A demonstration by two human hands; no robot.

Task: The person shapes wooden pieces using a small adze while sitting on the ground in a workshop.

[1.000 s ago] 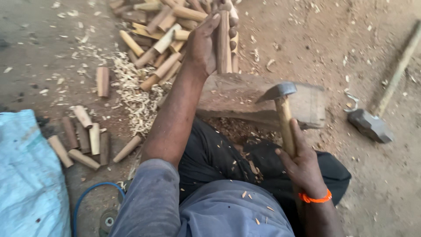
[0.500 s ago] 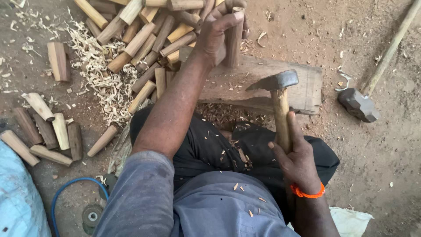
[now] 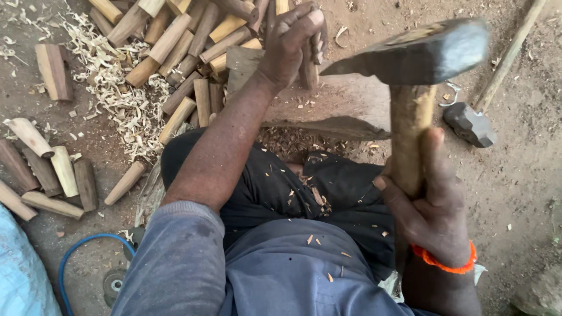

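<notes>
My right hand (image 3: 430, 205) grips the wooden handle of an adze-like hammer (image 3: 421, 55), raised high and close to the camera; its dark metal head points left. My left hand (image 3: 293, 44) is closed around an upright wooden stick (image 3: 308, 70) that stands on a flat wooden block (image 3: 328, 111) in front of my knees. I sit on the ground in dark trousers and a blue shirt, flecked with wood chips.
A pile of cut wooden sticks (image 3: 181, 41) lies behind the block, with pale shavings (image 3: 111, 88) beside it. More short sticks (image 3: 47, 169) lie at left. A sledgehammer (image 3: 471, 123) rests on dirt at right. A blue hose (image 3: 76, 257) and blue sack (image 3: 20, 275) sit bottom left.
The hammer in my right hand has risen from low beside the block to high near the camera. My left hand keeps holding the stick upright on the block.
</notes>
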